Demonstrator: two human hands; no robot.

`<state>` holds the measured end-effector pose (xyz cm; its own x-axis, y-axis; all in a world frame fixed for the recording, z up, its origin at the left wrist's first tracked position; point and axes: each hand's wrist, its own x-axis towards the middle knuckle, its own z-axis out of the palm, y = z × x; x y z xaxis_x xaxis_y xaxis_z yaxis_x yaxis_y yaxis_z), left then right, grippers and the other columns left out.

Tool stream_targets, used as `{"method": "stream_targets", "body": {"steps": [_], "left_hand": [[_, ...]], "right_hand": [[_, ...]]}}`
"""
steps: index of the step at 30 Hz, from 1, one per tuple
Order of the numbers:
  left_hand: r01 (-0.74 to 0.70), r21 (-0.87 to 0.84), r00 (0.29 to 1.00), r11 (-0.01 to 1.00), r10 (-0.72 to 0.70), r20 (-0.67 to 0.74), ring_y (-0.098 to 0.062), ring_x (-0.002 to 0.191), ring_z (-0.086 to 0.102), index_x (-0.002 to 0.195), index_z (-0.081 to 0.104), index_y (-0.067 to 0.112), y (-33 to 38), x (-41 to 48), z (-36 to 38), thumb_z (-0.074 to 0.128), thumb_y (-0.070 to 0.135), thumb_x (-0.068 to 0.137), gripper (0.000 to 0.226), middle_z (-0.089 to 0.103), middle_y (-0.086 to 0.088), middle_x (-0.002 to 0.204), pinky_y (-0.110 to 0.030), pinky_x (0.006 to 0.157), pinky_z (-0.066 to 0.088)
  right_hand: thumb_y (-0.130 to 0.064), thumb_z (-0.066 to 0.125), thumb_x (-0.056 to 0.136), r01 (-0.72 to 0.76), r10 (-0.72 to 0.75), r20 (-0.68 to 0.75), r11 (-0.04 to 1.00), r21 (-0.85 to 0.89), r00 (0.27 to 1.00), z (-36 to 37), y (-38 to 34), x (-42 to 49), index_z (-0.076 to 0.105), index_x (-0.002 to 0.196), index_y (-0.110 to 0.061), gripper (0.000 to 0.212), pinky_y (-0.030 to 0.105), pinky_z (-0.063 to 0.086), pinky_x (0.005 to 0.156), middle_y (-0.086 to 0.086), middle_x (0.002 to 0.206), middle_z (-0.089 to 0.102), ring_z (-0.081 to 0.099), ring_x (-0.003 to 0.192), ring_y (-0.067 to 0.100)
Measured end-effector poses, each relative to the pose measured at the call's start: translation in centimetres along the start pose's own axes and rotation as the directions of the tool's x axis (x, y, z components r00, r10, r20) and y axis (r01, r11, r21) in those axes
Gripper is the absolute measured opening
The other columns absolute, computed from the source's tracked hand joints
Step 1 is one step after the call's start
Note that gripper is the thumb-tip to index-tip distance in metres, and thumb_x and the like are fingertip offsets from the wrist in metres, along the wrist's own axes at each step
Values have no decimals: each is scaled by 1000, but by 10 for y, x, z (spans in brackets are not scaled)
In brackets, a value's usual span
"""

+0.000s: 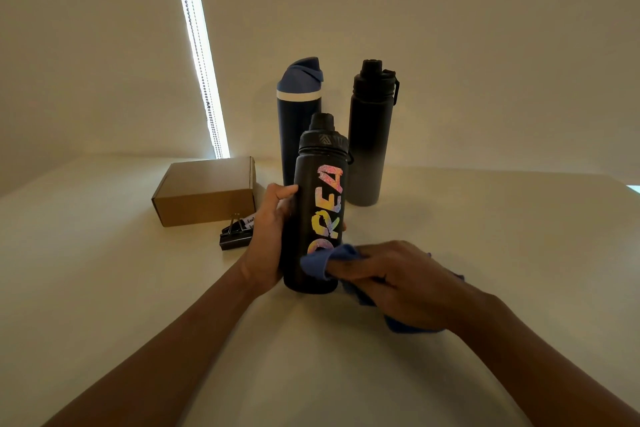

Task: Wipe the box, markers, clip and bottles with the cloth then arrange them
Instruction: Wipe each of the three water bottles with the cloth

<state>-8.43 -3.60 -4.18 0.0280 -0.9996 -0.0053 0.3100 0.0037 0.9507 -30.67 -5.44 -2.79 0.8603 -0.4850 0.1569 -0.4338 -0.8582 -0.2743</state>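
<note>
My left hand (268,236) grips a black bottle (317,204) with colourful letters, standing upright on the white table (485,236). With my right hand (391,279) I hold a blue cloth (320,262) and press it against the bottle's lower front. Behind it stand a navy bottle (298,107) with a blue lid and a tall black bottle (370,135). A closed cardboard box (204,192) lies to the left. A black binder clip (235,236) sits in front of the box, with a white marker (250,221) mostly hidden behind my left hand.
A wall rises close behind the table. A bright strip of window with a bead chain (201,55) runs down at the back left. The table's far right edge (623,189) shows at the right.
</note>
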Motion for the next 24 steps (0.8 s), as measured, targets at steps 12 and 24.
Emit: {"method": "stream_targets", "body": {"steps": [12,24], "left_hand": [[-23,89,1000,996,24,-20,-33,106,74,136,58,20,-1,-2,1,42,66,92,66,73,-21,119,-42,89,58],[-45,49,999,998,45,-1,-35,125,64,146,54,15,-2,3,-8,38,64,91,76,68,-18,133,-50,106,51]], "right_hand": [[-36,38,103,-131,174,-359,981,140,917,-11,14,19,59,117,-46,27,18,42,73,-17,91,58,56,78,4],[-39,40,97,-36,41,-123,998,47,992,-7,-13,5,56,121,-59,35,34,52,90,-16,110,68,64,100,8]]}}
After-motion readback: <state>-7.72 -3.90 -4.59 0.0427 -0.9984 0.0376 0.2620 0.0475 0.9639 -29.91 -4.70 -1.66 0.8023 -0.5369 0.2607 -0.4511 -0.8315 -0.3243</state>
